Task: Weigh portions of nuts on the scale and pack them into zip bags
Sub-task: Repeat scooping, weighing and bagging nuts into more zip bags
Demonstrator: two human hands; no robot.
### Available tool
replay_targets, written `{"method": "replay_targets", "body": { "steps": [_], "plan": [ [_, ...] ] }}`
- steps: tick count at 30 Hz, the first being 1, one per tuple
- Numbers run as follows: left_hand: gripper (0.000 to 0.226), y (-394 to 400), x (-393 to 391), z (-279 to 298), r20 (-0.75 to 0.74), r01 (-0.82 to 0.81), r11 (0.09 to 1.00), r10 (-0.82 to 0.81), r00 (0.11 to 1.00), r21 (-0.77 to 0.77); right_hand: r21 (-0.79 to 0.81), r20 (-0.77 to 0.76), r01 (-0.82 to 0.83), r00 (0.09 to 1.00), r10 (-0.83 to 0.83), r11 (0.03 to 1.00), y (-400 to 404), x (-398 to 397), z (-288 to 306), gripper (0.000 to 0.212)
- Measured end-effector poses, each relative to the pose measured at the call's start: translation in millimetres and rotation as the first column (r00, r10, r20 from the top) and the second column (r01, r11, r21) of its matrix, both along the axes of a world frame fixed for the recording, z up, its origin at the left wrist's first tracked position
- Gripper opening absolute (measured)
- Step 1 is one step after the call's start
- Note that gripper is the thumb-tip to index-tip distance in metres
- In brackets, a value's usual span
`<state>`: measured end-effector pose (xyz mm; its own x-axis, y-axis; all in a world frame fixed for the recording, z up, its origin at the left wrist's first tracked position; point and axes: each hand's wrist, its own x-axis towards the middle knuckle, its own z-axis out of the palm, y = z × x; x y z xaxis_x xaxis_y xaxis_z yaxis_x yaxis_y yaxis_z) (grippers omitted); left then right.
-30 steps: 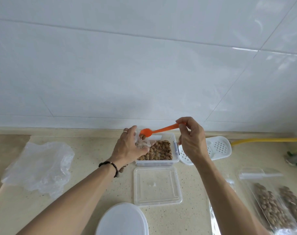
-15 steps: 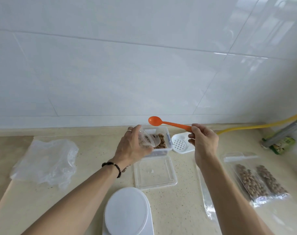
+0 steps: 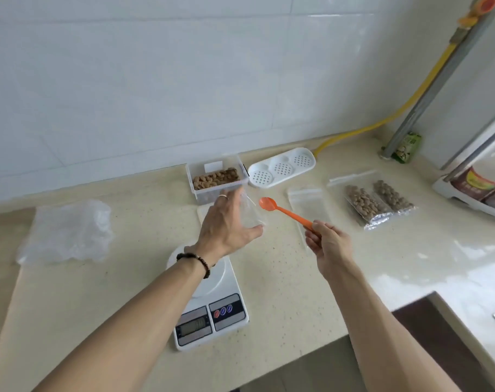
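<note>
A crumpled plastic bag (image 3: 66, 232) lies far left; the left hand (image 3: 226, 224) holds a clear zip bag (image 3: 250, 213) above the scale (image 3: 209, 306), nut container (image 3: 216, 176) behind; the right hand (image 3: 329, 244) pinches an orange spoon (image 3: 285, 212); filled nut bags (image 3: 377, 202) lie right

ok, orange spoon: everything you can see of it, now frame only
The orange spoon looks like one-piece plastic: a small oval bowl and a thin straight handle. The bowl appears empty. The right hand pinches the handle's end, holding it above the counter, bowl aimed up-left toward the clear bag in the left hand. Only the fingers touch it.
</note>
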<state>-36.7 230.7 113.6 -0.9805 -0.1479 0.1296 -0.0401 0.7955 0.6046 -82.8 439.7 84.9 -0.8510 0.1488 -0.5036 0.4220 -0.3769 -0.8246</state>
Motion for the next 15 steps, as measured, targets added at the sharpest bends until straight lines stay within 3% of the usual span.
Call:
{"method": "replay_targets", "body": {
  "steps": [6,11,13,15],
  "plan": [
    [0.077,36.8,40.2,-9.4,0.064,0.069,0.995,-0.064,0.996,-0.076,-0.011,0.169,0.044,0.985,-0.042,0.999,29.4,61.2,-48.9,0.010],
    [0.088,52.4,58.2,-23.7,0.114,0.114,0.990,-0.104,0.988,-0.087,0.016,0.229,0.065,0.971,-0.067,0.998,36.1,81.7,-73.9,0.008],
    [0.091,53.7,61.2,-27.3,0.122,0.122,0.990,-0.112,0.986,-0.076,0.155,0.240,-0.036,0.971,-0.003,0.987,37.2,83.4,-80.5,0.009],
    [0.092,52.2,63.2,-27.3,0.120,0.135,0.989,-0.126,0.985,-0.067,0.408,0.260,-0.184,0.962,0.079,0.894,39.5,83.3,-84.8,0.017]
  ]
}}
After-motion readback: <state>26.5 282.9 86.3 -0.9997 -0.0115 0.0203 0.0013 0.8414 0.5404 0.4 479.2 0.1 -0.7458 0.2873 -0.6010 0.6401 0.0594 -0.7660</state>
